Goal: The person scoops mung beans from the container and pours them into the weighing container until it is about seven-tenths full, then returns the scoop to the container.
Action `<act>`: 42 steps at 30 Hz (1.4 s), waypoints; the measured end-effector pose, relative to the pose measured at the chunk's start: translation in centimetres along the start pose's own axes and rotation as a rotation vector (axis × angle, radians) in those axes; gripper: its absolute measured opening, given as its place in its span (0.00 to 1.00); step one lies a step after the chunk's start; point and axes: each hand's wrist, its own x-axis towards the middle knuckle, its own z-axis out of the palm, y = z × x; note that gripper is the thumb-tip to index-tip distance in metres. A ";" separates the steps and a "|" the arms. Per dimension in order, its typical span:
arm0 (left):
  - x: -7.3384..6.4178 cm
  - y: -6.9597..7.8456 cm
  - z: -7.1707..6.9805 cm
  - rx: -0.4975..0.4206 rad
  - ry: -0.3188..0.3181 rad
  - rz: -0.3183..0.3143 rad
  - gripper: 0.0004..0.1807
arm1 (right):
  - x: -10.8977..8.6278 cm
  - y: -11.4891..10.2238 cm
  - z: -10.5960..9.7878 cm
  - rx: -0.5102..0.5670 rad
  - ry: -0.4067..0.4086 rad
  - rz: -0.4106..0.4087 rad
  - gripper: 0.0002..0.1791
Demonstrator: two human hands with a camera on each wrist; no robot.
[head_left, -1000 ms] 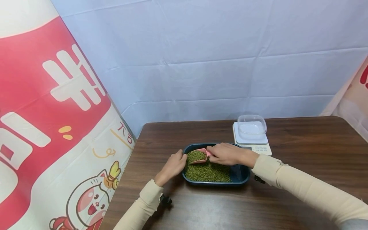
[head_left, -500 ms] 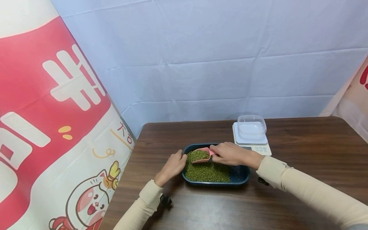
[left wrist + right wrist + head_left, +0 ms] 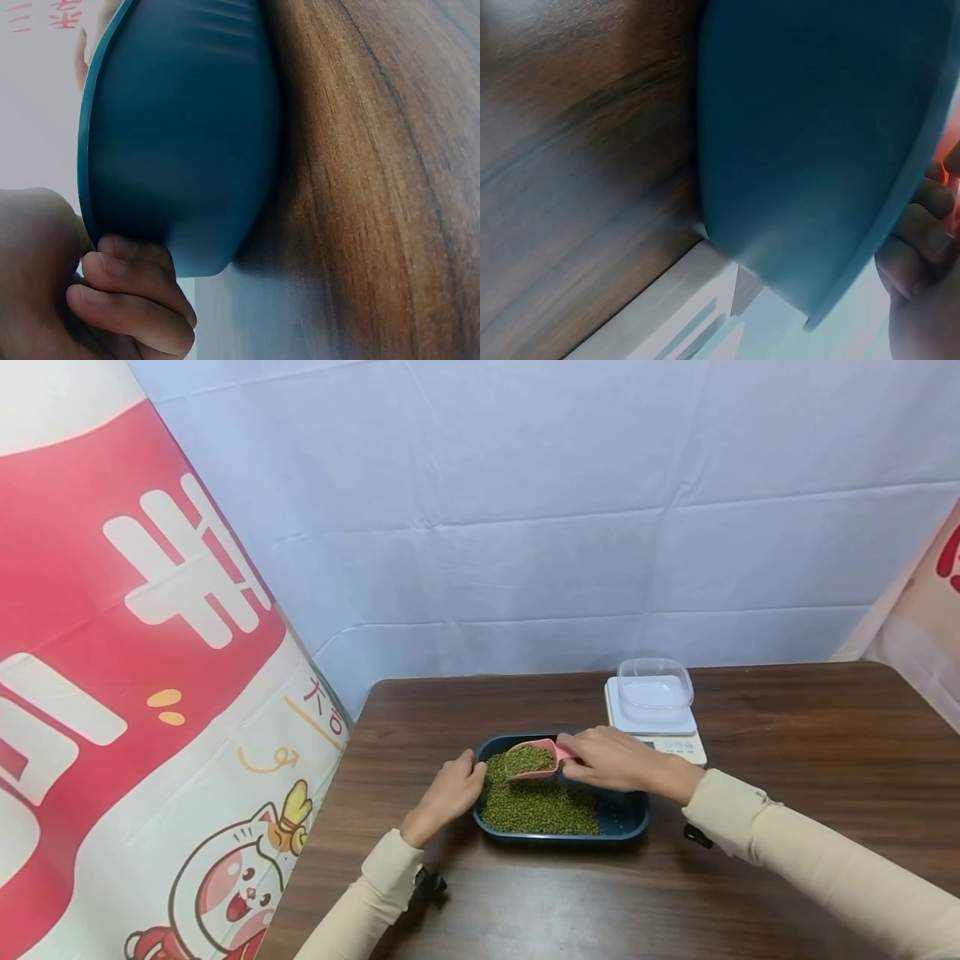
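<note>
A dark blue tray (image 3: 558, 837) of small green beans (image 3: 540, 810) stands on the table; its right end shows bare bottom. My right hand (image 3: 611, 758) grips the handle of a pink scoop (image 3: 555, 752) heaped with beans, over the tray. In the right wrist view the curled fingers (image 3: 922, 232) show beyond the tray wall (image 3: 817, 150). At the tray's left end my left hand (image 3: 450, 789) holds the rim, its fingers (image 3: 127, 300) curled beneath it and the thumb above in the left wrist view.
Behind the tray, to the right, a white kitchen scale (image 3: 686, 746) bears a clear plastic container (image 3: 656, 687). The brown wooden table (image 3: 795, 727) runs back to a pale cloth backdrop (image 3: 525, 527). A printed red and white banner (image 3: 172, 693) hangs at the left.
My right hand has moved slightly right and back with the full scoop, away from the tray's left end. The left hand stays on the rim.
</note>
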 end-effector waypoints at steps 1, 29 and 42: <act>0.0 0.0 0.0 0.001 0.001 0.000 0.17 | -0.1 0.0 -0.1 -0.003 0.004 0.000 0.11; 0.1 -0.1 0.0 -0.022 0.004 0.012 0.17 | -3.2 1.4 -2.5 -0.027 0.154 0.016 0.13; -0.2 -0.1 0.0 -0.041 -0.006 0.013 0.18 | -4.5 2.1 -3.9 -0.063 0.218 0.046 0.11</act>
